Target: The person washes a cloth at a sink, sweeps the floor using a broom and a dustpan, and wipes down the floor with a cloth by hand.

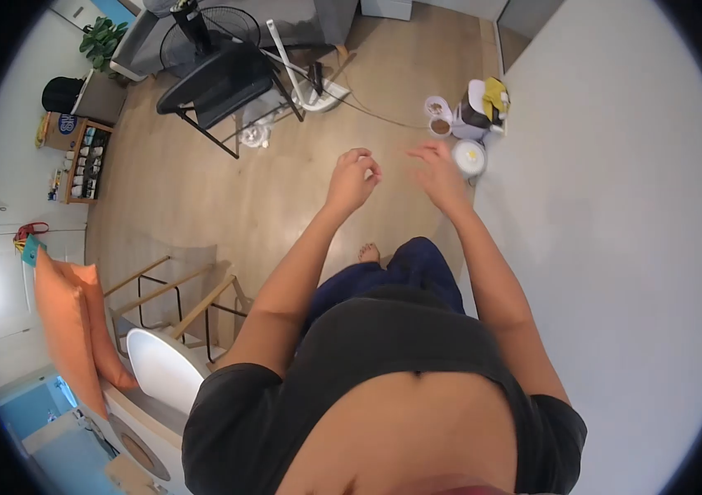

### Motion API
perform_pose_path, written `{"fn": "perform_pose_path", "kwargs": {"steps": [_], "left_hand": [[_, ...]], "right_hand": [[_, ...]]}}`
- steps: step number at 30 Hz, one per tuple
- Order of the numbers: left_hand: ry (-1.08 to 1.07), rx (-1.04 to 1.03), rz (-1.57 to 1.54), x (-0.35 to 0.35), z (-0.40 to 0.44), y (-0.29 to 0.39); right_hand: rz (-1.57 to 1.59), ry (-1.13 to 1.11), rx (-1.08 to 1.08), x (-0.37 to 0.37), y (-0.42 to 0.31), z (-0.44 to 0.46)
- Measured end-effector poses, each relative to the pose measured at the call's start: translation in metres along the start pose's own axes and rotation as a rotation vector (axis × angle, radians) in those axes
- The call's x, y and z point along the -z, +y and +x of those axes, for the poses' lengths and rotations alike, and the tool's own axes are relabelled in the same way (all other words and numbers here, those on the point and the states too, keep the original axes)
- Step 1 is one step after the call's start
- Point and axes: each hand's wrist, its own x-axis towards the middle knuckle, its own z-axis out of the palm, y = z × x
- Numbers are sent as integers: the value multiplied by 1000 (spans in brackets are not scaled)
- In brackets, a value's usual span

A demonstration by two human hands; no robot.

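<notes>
My left hand (352, 180) is raised in front of my body over the wood floor, its fingers loosely curled with a gap between them and the thumb. Nothing shows in it. To its right, my right hand (439, 172) is held up with its fingers stretched out toward the left hand, slightly blurred and empty. The two hands do not touch each other. Closest to the right hand is a round white container (470, 157) with a yellow mark in its top, standing on the floor against the wall.
Bowls with brown contents (440, 126) stand by a white and dark appliance (473, 113) with a yellow cloth (496, 96). A black folding chair (223, 95) and a fan (210, 41) are ahead left. Stools, a white chair (165, 371) and orange cushions (70, 322) are left; a white wall (607, 214) rises right.
</notes>
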Motion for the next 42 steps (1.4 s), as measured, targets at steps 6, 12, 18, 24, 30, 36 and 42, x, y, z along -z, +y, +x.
{"fn": "perform_pose_path", "kwargs": {"steps": [6,12,18,24,30,36,42], "left_hand": [[0,222,-65,-8,153,-41],[103,274,-68,-5,278,-99],[289,434,-161,17,369,-156],[395,521,-105,41,420,-223],[761,689,-59,110,494,-320],[1252,1389,-333,178,529,-443],[1337,1348,-632,191,523,-530]], "right_hand": [[93,-148,-488,8,84,134],[223,-129,-191,-24,148,299],[207,-347,-26,-64,157,470],[245,-439,18,-134,143,575],[187,-538,-33,-199,118,665],[352,-526,32,-249,95,721],[418,-539,-100,-275,121,736]]}}
